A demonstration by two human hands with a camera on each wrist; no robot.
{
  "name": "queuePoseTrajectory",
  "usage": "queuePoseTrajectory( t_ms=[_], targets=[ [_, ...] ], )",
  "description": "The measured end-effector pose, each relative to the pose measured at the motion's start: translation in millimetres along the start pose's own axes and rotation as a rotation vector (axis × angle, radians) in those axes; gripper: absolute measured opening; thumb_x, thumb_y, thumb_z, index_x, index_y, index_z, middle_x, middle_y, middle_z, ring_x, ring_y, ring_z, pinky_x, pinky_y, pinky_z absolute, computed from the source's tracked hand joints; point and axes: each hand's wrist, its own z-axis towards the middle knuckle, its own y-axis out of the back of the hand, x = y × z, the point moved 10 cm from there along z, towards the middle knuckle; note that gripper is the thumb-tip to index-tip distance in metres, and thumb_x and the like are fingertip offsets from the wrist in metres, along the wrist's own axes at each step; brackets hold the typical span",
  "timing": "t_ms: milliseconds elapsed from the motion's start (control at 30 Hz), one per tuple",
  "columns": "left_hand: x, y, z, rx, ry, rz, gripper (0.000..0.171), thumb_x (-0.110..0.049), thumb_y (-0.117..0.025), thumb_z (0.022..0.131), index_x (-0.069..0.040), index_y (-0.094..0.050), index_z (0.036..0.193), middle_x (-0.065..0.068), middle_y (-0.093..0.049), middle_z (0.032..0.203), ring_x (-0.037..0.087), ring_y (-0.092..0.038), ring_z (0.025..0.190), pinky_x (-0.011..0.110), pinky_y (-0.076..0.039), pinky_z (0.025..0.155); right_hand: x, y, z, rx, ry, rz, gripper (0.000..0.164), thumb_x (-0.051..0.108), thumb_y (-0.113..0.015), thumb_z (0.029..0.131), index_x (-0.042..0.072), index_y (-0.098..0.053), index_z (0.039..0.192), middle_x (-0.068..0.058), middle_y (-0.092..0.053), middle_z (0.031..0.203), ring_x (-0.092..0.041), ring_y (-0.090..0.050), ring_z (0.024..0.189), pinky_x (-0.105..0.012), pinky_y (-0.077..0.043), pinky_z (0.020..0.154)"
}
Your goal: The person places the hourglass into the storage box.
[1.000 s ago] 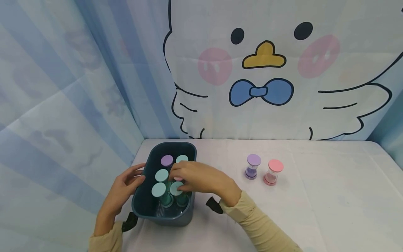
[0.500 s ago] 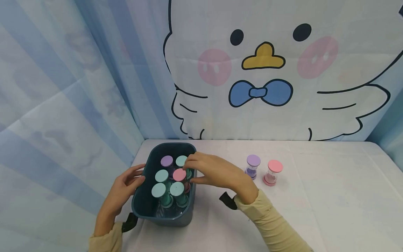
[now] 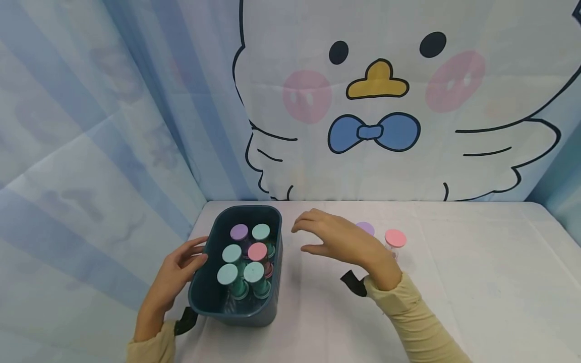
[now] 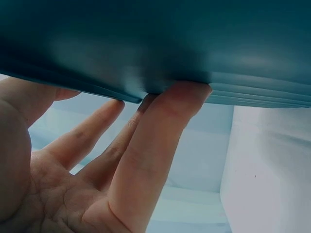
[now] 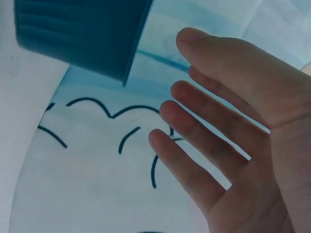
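Note:
A dark teal plastic bin (image 3: 271, 305) stands at the table's left side. Inside it are several upright sand timers: mint ones such as the front mint timer (image 3: 254, 272), a purple timer (image 3: 239, 232) and a pink timer (image 3: 257, 251). My left hand (image 3: 174, 272) touches the bin's left side at the rim; its extended fingers (image 4: 146, 150) press the outer wall in the left wrist view. To the right of the bin hovers my right hand (image 3: 342, 239), fingers spread and nothing in them. It partly hides a second purple timer (image 3: 365, 228) and a second pink timer (image 3: 396, 238).
A white cloth covers the table (image 3: 481, 282). A cartoon-printed curtain (image 3: 376, 171) hangs along its back edge, and a blue striped curtain (image 3: 100, 201) runs down the left side.
My right hand has let go among the timers, leaving the pink one in the bin, and moved out to the right past the rim. The left hand stays at the bin.

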Motion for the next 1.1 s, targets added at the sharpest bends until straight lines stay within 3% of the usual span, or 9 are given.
queuePoseTrajectory(
  t_ms=[600, 1100],
  targets=[
    [-0.1, -0.6, -0.2, 0.002, 0.005, -0.006, 0.055, -0.037, -0.058, 0.101, -0.015, -0.043, 0.150, 0.020, -0.050, 0.145, 0.040, -0.052, 0.128, 0.049, -0.052, 0.091, -58.0, 19.4, -46.8, -0.061, -0.189, -0.010, 0.037, 0.020, -0.080, 0.085, 0.009, -0.067, 0.118, -0.003, -0.063, 0.122, -0.022, -0.059, 0.118, -0.041, -0.051, 0.098],
    [0.9, -0.3, -0.7, -0.013, -0.024, 0.018, 0.053, -0.035, -0.058, 0.101, -0.015, -0.044, 0.149, 0.019, -0.051, 0.143, 0.039, -0.053, 0.126, 0.049, -0.052, 0.091, -95.5, 8.8, -72.5, -0.026, -0.317, 0.022, 0.042, 0.018, -0.079, 0.085, 0.006, -0.066, 0.123, -0.008, -0.061, 0.128, -0.027, -0.056, 0.123, -0.047, -0.048, 0.101]
  ],
)
